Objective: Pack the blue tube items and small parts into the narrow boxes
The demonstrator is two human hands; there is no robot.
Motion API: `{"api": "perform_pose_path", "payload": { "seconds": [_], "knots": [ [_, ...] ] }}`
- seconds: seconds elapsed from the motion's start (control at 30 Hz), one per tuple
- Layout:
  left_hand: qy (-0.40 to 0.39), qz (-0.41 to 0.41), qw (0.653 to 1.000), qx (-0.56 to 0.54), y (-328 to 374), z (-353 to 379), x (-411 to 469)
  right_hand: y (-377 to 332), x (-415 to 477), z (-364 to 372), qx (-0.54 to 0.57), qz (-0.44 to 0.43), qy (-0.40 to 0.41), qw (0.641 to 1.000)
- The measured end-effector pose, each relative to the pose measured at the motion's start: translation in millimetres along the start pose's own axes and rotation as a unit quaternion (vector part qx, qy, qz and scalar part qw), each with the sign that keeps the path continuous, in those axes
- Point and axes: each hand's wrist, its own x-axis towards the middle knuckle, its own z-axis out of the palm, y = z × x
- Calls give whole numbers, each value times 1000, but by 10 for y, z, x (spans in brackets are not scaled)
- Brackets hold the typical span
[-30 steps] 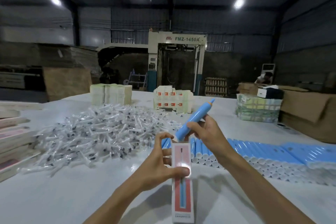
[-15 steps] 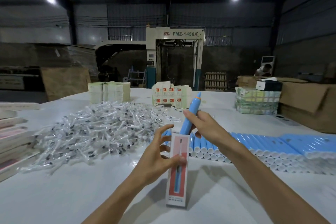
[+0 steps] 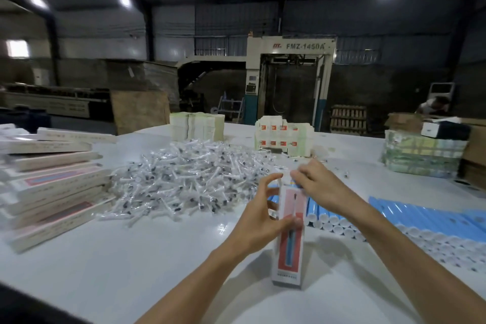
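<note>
1. Head view: I see the narrow box upright, its lower end down at the white bench.
2. The left hand grips the box at mid-height, thumb across its front.
3. The right hand sits at the box's top end with fingers curled. Blur keeps me from telling what it holds, if anything.
4. Blue tubes lie in a row right of the box.
5. The heap of small parts lies behind and left of the box, and stacked boxes lie further left.
</note>
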Motion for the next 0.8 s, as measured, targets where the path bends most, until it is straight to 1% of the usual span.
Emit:
{"api": "perform_pose_path", "payload": {
  "seconds": [0.07,0.1,0.13,0.17,0.23,0.27,0.3,0.33,0.37,0.47,0.53,0.6,0.67,0.7,0.73,0.8],
  "knots": [
    [7,-1,1000,0,7,-34,-16,-35,-63,152,-36,-22,24,999],
    [8,-2,1000,-2,8,-56,-26,-54,-81,208,-27,-37,51,998],
    [7,-2,1000,-3,5,-85,-34,-61,-81,260,0,-46,90,995],
    [10,-2,1000,0,2,-121,-36,-67,-63,299,52,-43,139,988],
    [39,-5,999,2,0,-241,-5,-75,-5,384,167,-8,227,959],
    [64,-11,998,-3,-3,-325,19,-70,39,444,220,21,247,943],
    [95,-16,995,-12,-6,-421,44,-76,82,514,268,52,245,930],
    [127,-19,992,-17,-13,-522,67,-79,132,608,289,79,221,928],
    [155,-20,988,-13,-26,-620,83,-85,173,720,286,90,184,936],
    [215,-26,976,18,-107,-843,99,-115,280,1122,201,74,44,976],
    [243,-28,969,31,-169,-912,102,-144,292,1402,158,55,-15,986],
    [266,-28,962,53,-197,-941,110,-201,293,1643,117,39,-28,992],
    [287,-25,955,75,-214,-947,120,-292,342,1788,111,29,-27,993],
    [294,-22,952,80,-222,-948,124,-316,392,1853,121,32,-28,992],
    [300,-19,950,82,-230,-945,129,-369,435,1868,139,52,-35,988],
    [308,-19,947,88,-251,-948,130,-414,542,1941,241,107,-44,964]
  ]
}}
